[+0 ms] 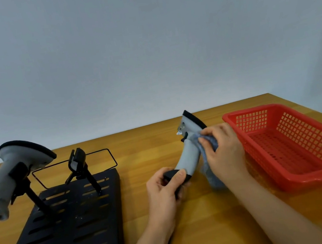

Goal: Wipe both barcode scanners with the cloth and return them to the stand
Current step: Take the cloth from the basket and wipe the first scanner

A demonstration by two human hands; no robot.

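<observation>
your held scanner [189,155]: grey body, black head rim and base | your cloth [212,168]: mottled blue-grey | docked scanner [16,164]: grey, black rim | stand [71,229]: black, slotted | basket [297,143]: red, grid-holed | table [213,229]: honey-brown wood | wall [143,40]: pale grey

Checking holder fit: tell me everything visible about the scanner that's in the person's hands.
The held scanner is grey plastic with a black-rimmed head, a small black trigger and a black base. It is lifted off the table, head up and tilted away. The left hand grips its base; the right hand presses a blue-grey cloth against its handle. No cable shows on it.
</observation>
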